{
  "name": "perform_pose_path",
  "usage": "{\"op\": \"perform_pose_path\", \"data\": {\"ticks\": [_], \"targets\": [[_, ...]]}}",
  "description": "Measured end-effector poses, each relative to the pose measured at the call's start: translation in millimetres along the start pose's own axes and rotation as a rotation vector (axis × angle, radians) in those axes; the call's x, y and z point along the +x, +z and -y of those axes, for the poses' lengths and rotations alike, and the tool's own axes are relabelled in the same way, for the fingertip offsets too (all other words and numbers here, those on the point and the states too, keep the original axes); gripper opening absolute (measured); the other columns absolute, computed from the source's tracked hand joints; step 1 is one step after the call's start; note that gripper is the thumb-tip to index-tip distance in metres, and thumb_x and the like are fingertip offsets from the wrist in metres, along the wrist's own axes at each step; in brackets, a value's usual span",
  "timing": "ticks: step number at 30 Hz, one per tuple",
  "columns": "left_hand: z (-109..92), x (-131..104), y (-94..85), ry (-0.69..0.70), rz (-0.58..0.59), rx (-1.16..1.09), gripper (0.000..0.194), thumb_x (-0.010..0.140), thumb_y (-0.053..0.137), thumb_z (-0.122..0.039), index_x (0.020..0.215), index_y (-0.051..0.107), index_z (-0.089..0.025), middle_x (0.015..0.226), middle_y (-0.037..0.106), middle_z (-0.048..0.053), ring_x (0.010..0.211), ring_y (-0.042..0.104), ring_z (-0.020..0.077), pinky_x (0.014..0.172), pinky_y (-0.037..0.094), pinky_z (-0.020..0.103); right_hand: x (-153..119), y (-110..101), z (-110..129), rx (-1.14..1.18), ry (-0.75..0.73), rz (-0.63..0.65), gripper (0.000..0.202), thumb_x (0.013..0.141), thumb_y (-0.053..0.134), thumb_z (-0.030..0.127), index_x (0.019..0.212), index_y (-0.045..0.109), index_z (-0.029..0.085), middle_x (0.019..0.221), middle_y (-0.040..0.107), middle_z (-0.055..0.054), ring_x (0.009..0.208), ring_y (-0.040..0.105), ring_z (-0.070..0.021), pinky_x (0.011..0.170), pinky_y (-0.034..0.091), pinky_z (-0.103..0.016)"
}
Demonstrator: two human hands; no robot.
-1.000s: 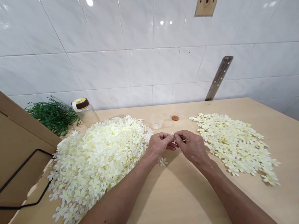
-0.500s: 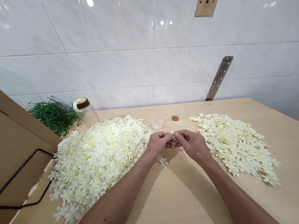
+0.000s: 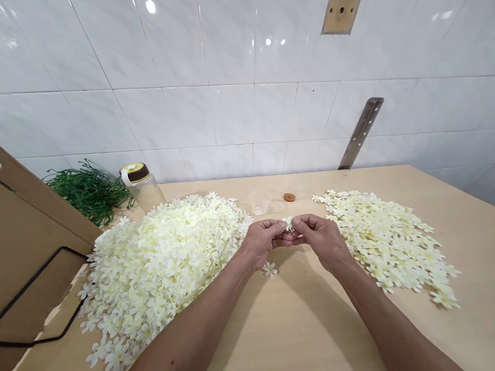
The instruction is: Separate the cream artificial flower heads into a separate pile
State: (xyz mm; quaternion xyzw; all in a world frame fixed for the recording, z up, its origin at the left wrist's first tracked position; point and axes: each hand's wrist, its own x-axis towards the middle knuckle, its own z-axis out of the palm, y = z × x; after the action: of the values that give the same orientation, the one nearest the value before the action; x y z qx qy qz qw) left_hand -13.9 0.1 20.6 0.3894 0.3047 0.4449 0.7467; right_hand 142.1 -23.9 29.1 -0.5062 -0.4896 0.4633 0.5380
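A small white flower [image 3: 288,223] is pinched between my two hands near the centre of the table. My left hand [image 3: 264,239] grips its left side with thumb and fingers. On its right side, the thumb and fingers of my right hand [image 3: 320,237] are closed on the same flower. Just below my left hand, a single white flower [image 3: 270,269] lies on the wood. A large heap of pale flowers [image 3: 163,263] rises to the left, partly behind my left forearm. Flatter and smaller, another spread of flowers [image 3: 388,239] lies to the right of my right hand.
Behind the hands are a small clear cup [image 3: 259,202] and a brown disc [image 3: 289,197]. A bottle [image 3: 142,187] and green sprigs [image 3: 88,192] stand at the back left. A cardboard box [image 3: 19,231] borders the left side, with a black wire frame [image 3: 30,343] by it.
The flower between my fingertips shows more fully, and my fingertips are slightly farther apart. The view has shifted slightly.
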Motion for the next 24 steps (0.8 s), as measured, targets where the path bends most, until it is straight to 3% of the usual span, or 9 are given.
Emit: {"op": "perform_pose_path", "data": {"ticks": [4, 10, 13, 19, 24], "targets": [[-0.9, -0.5, 2.3, 0.008, -0.040, 0.019, 0.020, 0.074, 0.076, -0.021, 0.082, 0.061, -0.009, 0.068, 0.066, 0.006, 0.060, 0.064, 0.0121, 0.067, 0.055, 0.028, -1.2, 1.7, 1.3, -0.054, -0.005, -0.012, 0.035, 0.074, 0.075, 0.049, 0.082, 0.071, 0.015, 0.066, 0.069, -0.003, 0.063, 0.068, -0.0172, 0.067, 0.062, -0.035], [-4.1, -0.7, 3.9, 0.086, -0.121, 0.155, 0.033, 0.074, 0.066, -0.009, 0.106, 0.060, -0.014, 0.064, 0.063, -0.001, 0.054, 0.065, 0.0146, 0.061, 0.057, 0.033, -1.6, 4.0, -2.4, -0.209, -0.064, -0.042, 0.039, 0.075, 0.071, 0.053, 0.087, 0.070, 0.015, 0.071, 0.071, -0.004, 0.063, 0.070, -0.0193, 0.064, 0.063, -0.034], [-5.2, 0.0, 2.6, 0.094, -0.143, 0.206, 0.029, 0.074, 0.062, -0.009, 0.103, 0.064, -0.014, 0.066, 0.063, 0.000, 0.054, 0.065, 0.0145, 0.059, 0.057, 0.032, -1.7, 3.6, -4.6, -0.335, -0.121, -0.086, 0.039, 0.079, 0.067, 0.055, 0.088, 0.069, 0.017, 0.075, 0.071, -0.004, 0.063, 0.070, -0.0184, 0.059, 0.062, -0.031], [-7.8, -0.5, 1.4, 0.053, -0.186, 0.225, 0.019, 0.075, 0.068, -0.021, 0.090, 0.067, -0.010, 0.064, 0.063, 0.004, 0.055, 0.065, 0.0151, 0.058, 0.057, 0.030, -2.3, 0.4, -6.0, -0.521, -0.362, -0.147, 0.033, 0.087, 0.058, 0.050, 0.089, 0.069, 0.019, 0.087, 0.069, -0.007, 0.073, 0.068, -0.0187, 0.059, 0.062, -0.029], [-4.6, 1.5, -2.1, 0.046, -0.121, 0.304, 0.034, 0.075, 0.072, -0.046, 0.078, 0.067, -0.012, 0.057, 0.060, 0.004, 0.051, 0.062, 0.0142, 0.051, 0.053, 0.026, -3.7, -0.5, -3.8, -0.626, -0.474, -0.113, 0.027, 0.091, 0.055, 0.042, 0.093, 0.071, 0.020, 0.095, 0.070, -0.008, 0.072, 0.067, -0.0174, 0.068, 0.062, -0.033]]}}
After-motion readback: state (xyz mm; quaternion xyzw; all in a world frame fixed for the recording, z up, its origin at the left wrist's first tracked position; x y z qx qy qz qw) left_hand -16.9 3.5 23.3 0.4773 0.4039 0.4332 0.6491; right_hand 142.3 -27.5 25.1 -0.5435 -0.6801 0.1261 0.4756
